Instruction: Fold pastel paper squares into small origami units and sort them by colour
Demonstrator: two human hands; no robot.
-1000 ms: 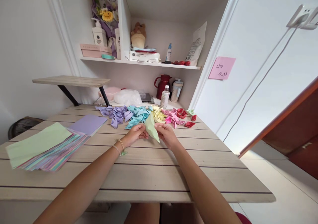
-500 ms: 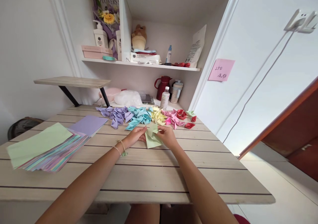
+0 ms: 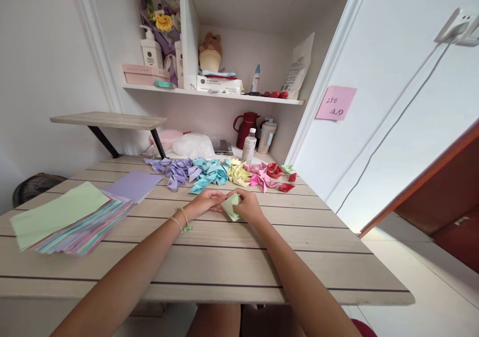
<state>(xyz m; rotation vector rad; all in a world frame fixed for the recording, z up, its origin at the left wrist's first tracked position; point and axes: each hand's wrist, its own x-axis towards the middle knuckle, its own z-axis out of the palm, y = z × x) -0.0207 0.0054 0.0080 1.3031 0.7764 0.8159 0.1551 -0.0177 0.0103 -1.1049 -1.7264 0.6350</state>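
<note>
Between my two hands, just above the middle of the table, is a partly folded piece of light green paper. My left hand pinches its left edge, with bracelets on the wrist. My right hand grips the right side, the fingers curled over it and partly hiding it. Beyond my hands lies a row of folded paper pieces: purple, blue, yellow, pink and red. A few light green ones sit at the row's right end.
A fanned stack of coloured paper sheets lies on the left of the slatted table, with purple sheets beside it. A small raised stand is at the back left. A bottle and a red jug stand behind the row.
The green paper has gone from a wider, more open sheet to a smaller folded shape. My hands have drawn closer together around it.
</note>
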